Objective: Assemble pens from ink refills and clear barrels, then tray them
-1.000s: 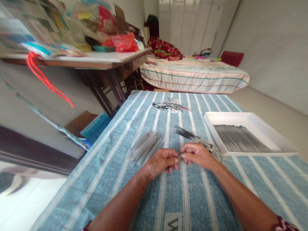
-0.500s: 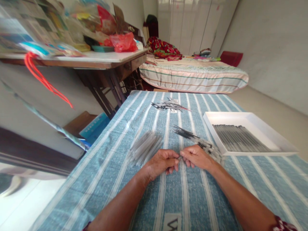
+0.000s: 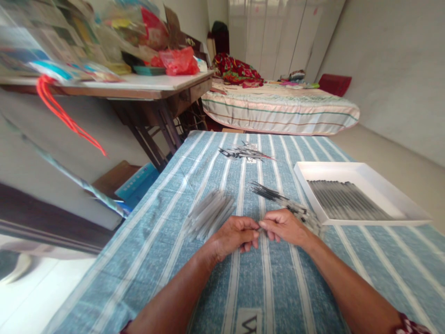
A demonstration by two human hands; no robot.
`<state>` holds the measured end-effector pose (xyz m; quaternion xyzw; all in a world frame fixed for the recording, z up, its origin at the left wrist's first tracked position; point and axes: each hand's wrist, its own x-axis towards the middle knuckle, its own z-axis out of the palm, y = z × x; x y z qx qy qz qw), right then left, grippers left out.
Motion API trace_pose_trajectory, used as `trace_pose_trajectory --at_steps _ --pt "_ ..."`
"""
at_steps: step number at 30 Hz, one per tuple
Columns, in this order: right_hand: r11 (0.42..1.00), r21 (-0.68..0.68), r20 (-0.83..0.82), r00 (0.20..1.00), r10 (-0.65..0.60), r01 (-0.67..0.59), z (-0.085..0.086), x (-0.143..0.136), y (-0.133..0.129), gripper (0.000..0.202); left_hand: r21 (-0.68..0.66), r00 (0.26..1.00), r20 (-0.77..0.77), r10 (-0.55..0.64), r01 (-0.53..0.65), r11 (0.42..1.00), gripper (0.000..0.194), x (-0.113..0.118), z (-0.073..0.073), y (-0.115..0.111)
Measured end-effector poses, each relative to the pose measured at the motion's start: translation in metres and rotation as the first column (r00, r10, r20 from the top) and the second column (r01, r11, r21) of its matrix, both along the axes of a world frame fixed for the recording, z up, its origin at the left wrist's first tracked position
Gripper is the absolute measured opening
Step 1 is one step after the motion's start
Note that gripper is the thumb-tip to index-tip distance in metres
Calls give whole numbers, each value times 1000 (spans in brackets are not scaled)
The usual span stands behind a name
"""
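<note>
My left hand (image 3: 239,234) and my right hand (image 3: 283,226) meet fingertip to fingertip above the striped cloth. Both are closed in a pinch; whatever sits between the fingers is too small and covered to make out. Just beyond my left hand lies a bundle of grey, see-through tubes (image 3: 212,211), like pen barrels. A bunch of thin sticks with black ends (image 3: 271,192), resembling pen refills, lies behind my right hand, which partly hides it. Farther off is a loose heap of thin black and clear pieces (image 3: 243,152), one with a red part.
On the right stands a shallow white box (image 3: 378,185) holding a row of dark grey pen-like sticks (image 3: 344,199). A blue striped tablecloth (image 3: 194,278) covers the table. To the left is a cluttered desk (image 3: 146,88) with a hanging red cord (image 3: 66,116); a bed (image 3: 278,104) is behind.
My right fingertips have shifted very slightly to the left, closer against the left fingertips. The bundles and the box lie as before.
</note>
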<state>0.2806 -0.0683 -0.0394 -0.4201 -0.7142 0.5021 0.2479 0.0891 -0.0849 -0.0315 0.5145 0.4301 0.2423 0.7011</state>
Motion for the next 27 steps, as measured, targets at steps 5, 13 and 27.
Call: trace_pose_trajectory --at_steps 5,13,27 --pt "1000 -18 -3 1000 -9 9 2 1 1 32 10 1000 2 13 -13 1000 16 0 1 0" --pt "999 -49 -12 1000 21 -22 0 1 0 37 71 997 -54 53 -49 996 15 3 0 -1" --pt "989 -147 -172 984 -44 18 5 9 3 35 87 991 -103 -89 98 991 21 3 11 -2"
